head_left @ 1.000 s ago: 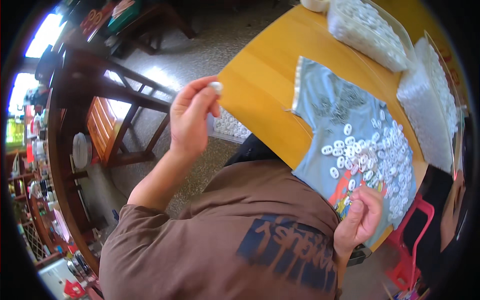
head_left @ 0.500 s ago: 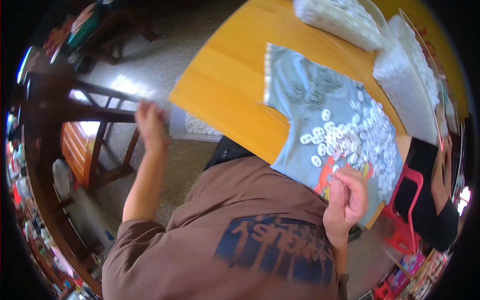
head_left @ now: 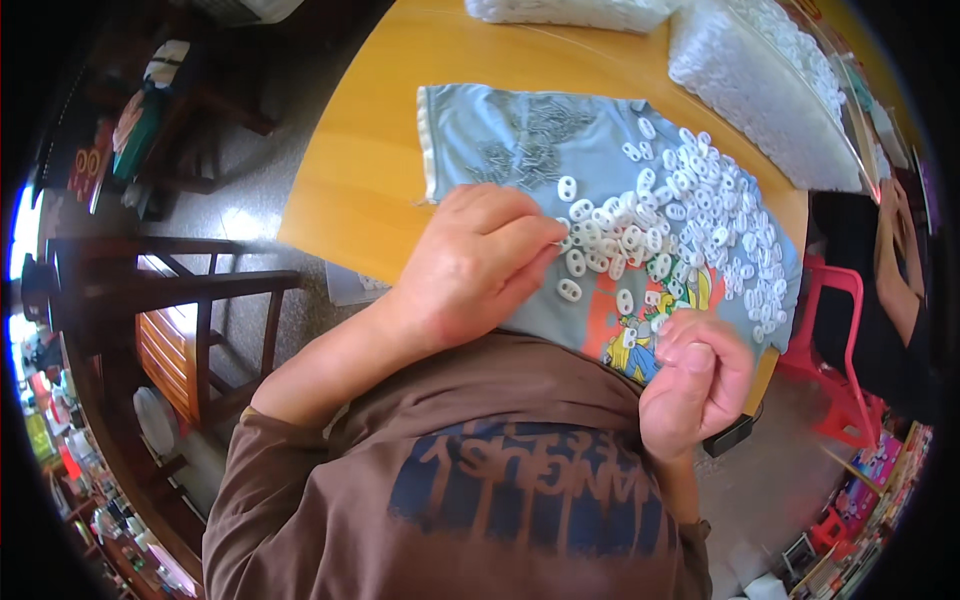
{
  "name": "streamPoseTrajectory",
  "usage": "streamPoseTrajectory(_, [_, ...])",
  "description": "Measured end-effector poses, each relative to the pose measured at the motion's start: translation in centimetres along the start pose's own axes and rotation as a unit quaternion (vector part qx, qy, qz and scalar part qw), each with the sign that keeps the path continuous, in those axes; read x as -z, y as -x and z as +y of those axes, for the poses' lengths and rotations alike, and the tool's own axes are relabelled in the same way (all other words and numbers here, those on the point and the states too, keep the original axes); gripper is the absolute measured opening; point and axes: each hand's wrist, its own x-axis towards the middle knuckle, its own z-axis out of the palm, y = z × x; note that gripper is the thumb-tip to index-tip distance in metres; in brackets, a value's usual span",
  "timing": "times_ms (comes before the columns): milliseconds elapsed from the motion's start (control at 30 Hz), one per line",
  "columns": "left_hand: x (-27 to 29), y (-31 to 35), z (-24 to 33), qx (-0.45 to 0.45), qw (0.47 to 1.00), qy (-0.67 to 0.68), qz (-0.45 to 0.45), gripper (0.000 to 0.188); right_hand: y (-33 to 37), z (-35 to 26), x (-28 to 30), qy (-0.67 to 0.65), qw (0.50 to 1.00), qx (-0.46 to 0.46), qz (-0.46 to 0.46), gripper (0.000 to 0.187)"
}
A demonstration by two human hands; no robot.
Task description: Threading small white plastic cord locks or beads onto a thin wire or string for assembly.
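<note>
A pile of small white oval plastic pieces with two holes (head_left: 652, 240) lies spread over a light blue cloth (head_left: 460, 120) printed with coloured figures. My left hand (head_left: 480, 260) reaches over the cloth to the pile's left edge, thumb and forefinger pinched at one white piece. Beyond it, a loose heap of small thin metal pieces (head_left: 535, 140) rests on the cloth. My right hand (head_left: 695, 385) is curled closed above the cloth's near right edge, thumb against forefinger. Whatever it grips is hidden.
The cloth lies on a yellow wooden table (head_left: 350, 150). Clear bags of white pieces (head_left: 750, 100) stand along its far right. A box (head_left: 350, 285) shows below its left edge. A wooden chair (head_left: 180, 330) is at left, a red plastic chair (head_left: 850, 290) and another person's arm (head_left: 900, 270) at right.
My left hand has come from beyond the table's left edge, over the box, to the white pile. My right hand stays closed near the cloth's edge. The head view has shifted.
</note>
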Motion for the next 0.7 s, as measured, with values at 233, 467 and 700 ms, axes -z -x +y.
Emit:
streamPoseTrajectory(233, [-2.9,-2.1,1.4,-0.037,0.990,0.000,-0.139,0.023,0.2,1.3,1.6,-0.057,0.991,0.020,0.121,0.013])
streamPoseTrajectory(467, [-4.3,-2.5,2.1,-0.050,0.991,-0.043,-0.114,0.016,0.7,1.3,2.3,-0.072,0.991,0.001,0.110,0.012])
streamPoseTrajectory(700, [-5.6,-2.6,2.7,-0.041,0.989,-0.060,-0.127,0.019,0.9,1.2,2.3,-0.072,0.991,-0.037,0.105,0.011])
